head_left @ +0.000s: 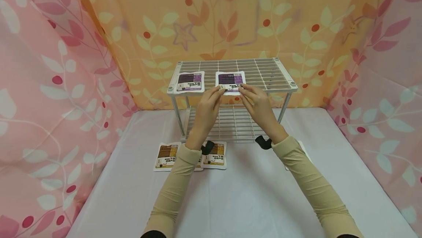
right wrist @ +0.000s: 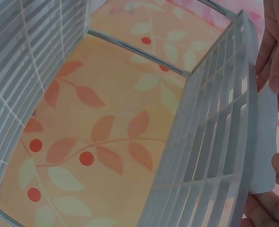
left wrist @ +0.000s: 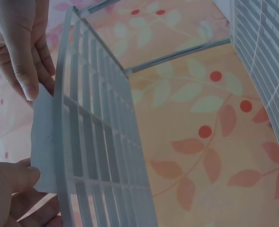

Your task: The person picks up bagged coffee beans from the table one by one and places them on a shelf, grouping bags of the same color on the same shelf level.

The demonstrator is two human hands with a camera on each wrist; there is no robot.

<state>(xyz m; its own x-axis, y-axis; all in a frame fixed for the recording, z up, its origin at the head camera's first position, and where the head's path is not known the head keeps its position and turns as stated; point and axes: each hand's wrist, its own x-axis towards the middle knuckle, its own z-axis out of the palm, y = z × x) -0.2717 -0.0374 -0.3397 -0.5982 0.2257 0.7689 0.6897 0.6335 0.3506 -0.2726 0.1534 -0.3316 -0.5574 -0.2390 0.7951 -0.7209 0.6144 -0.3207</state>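
Nearest on the white table (head_left: 250, 201), two brown-and-orange packets (head_left: 171, 156) lie flat beside each other in front of the wire rack (head_left: 270, 70), partly hidden behind the left forearm. Above them both hands reach to the rack's top shelf: the left hand (head_left: 207, 107) and the right hand (head_left: 258, 106) each pinch a front corner of a purple packet (head_left: 230, 81) between thumb and fingertips, holding it flat at the shelf's front edge. Just left of it a second purple packet (head_left: 190, 81) already lies on the shelf. So, judging by this, one packet is placed, one is being set, two remain below.
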